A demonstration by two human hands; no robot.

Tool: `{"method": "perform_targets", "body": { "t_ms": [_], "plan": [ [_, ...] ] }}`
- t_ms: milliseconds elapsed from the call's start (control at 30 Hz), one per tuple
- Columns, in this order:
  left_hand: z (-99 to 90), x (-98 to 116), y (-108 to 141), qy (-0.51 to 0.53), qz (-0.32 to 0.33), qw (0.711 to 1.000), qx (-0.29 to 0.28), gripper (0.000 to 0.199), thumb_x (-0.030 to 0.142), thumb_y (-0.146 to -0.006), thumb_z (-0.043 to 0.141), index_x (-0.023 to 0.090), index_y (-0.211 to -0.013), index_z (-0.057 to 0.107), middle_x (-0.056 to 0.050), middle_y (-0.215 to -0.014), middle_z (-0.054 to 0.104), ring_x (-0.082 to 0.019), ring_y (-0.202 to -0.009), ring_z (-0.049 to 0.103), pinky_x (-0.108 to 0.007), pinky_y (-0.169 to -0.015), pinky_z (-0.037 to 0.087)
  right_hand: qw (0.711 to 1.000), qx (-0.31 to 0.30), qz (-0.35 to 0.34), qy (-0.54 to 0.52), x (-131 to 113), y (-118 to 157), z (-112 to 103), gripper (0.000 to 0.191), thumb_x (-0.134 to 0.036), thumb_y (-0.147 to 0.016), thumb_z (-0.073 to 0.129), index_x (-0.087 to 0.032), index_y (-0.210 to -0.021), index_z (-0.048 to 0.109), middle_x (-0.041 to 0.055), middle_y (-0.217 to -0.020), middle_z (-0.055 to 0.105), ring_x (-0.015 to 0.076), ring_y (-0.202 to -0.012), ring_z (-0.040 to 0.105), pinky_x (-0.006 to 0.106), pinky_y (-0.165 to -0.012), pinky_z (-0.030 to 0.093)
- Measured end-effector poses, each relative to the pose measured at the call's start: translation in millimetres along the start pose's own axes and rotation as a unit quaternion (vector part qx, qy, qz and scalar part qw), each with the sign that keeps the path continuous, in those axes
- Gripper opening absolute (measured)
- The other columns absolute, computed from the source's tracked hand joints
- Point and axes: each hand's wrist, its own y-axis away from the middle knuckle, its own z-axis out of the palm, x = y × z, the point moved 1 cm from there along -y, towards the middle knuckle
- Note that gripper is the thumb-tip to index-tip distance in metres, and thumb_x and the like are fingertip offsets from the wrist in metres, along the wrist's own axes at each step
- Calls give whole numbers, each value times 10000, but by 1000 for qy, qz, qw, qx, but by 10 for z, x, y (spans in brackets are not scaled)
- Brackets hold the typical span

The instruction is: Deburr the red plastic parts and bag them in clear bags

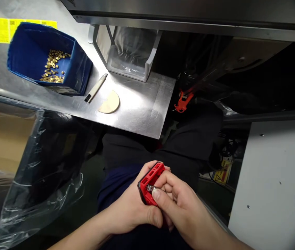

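Low in the view, above my lap, my left hand (130, 206) is wrapped round a red plastic housing (152, 176) with a black outer edge and several slots along its rim. The open side of the housing faces up and to the right. My right hand (180, 201) comes in from the right, its thumb and index finger pinching a small shiny metal piece (150, 188) at the housing's inner edge. How far that piece sits inside is hidden by the fingers. The other right fingers are curled behind it.
On the steel bench (142, 104) stand a blue bin (82, 69) with many small brass parts (53, 66) and a clear grey-framed bin (129, 71). A white pen-like tool (96, 87) and a cream half-disc (111, 103) lie nearby. An orange tool (182, 102) hangs at the right.
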Motion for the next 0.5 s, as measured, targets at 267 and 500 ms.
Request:
{"method": "perform_targets", "body": {
  "t_ms": [267,500],
  "plan": [
    [-22,-21,10,-7,12,1000,2,933,456,-671,948,285,-1400,392,-125,-1255,629,-318,-1178,639,-443,-964,500,998,-2,-6,-57,9,-15,24,195,-362,-992,612,-202,-885,582,4,-823,679,124,-702,622,219,-627,491],
    [-46,-50,26,-13,21,1000,-4,956,536,-698,901,286,-1434,345,-126,-1290,600,-298,-1150,638,-454,-978,487,999,13,-20,-49,-8,-26,27,262,-410,-976,638,-199,-838,567,-2,-770,649,121,-669,570,227,-610,457]
  ]
}}
